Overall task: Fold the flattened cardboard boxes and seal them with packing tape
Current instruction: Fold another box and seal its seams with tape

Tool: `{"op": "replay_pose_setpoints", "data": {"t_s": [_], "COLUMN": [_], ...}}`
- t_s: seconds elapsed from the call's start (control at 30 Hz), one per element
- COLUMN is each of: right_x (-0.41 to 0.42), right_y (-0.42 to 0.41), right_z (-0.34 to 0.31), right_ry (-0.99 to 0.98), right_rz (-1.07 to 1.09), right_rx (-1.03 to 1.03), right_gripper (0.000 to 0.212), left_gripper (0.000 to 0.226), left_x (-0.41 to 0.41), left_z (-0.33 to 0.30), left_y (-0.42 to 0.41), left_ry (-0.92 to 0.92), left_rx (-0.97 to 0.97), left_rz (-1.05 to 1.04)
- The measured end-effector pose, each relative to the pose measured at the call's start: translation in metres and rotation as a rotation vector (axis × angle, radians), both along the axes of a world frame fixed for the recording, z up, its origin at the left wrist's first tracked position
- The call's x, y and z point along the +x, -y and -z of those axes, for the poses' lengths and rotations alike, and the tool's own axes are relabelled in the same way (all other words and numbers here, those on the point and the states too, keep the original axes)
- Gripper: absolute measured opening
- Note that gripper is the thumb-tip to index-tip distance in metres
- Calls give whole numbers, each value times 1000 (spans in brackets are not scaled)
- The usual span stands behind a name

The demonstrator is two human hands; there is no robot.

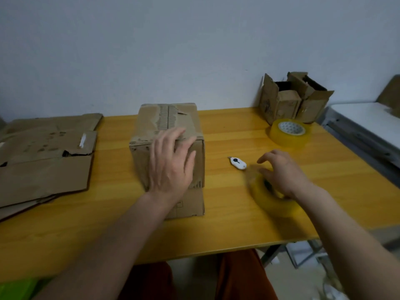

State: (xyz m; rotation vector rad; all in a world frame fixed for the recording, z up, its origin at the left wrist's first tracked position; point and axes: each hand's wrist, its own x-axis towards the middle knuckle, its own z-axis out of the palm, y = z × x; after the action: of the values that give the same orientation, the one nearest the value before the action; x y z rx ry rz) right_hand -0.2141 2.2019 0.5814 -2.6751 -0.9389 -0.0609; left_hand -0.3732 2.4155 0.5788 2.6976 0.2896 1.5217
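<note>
At a yellow wooden table (227,230), our left hand (171,163) lies flat with fingers spread on the near top edge of a folded cardboard box (168,126) at the table's middle. Our right hand (283,172) curls around a blurred roll of packing tape (270,200) beside a small white cutter (238,163). Flattened boxes (43,161) lie stacked at left; a second tape roll (290,132) sits by open cartons (294,98) at the far right.

No text, label, brand or number can be read anywhere. The folded brown cardboard box (171,152) carries faint dark print on its near face, too blurred to make out, and the flattened brown cardboard sheets (43,161) show only smudged dark marks.
</note>
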Motion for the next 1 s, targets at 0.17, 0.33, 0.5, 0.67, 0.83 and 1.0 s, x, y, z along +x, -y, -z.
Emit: {"op": "replay_pose_setpoints", "data": {"t_s": [0.17, 0.33, 0.5, 0.67, 0.83, 1.0], "right_x": [-18, -39, -41, -31, -26, -23], "right_y": [26, 42, 45, 55, 51, 36], "right_z": [14, 29, 33, 26, 12, 5], "right_ry": [-2, 67, 133, -35, -399, -604], "right_rz": [45, -2, -63, -69, -228, -364], "right_rx": [61, -78, -279, -117, 183, 264], "right_gripper": [29, 60, 58, 58, 40, 30], "left_gripper": [29, 49, 59, 61, 55, 40], "left_x": [23, 61, 82, 78, 52, 29], "left_z": [16, 42, 43, 39, 26, 10], "left_y": [63, 85, 90, 83, 66, 54], "left_ry": [-310, -724, -816, -743, -621, -578], "left_rx": [-362, -866, -1118, -1075, -982, -981], "left_rz": [411, 371, 485, 475, 457, 476]}}
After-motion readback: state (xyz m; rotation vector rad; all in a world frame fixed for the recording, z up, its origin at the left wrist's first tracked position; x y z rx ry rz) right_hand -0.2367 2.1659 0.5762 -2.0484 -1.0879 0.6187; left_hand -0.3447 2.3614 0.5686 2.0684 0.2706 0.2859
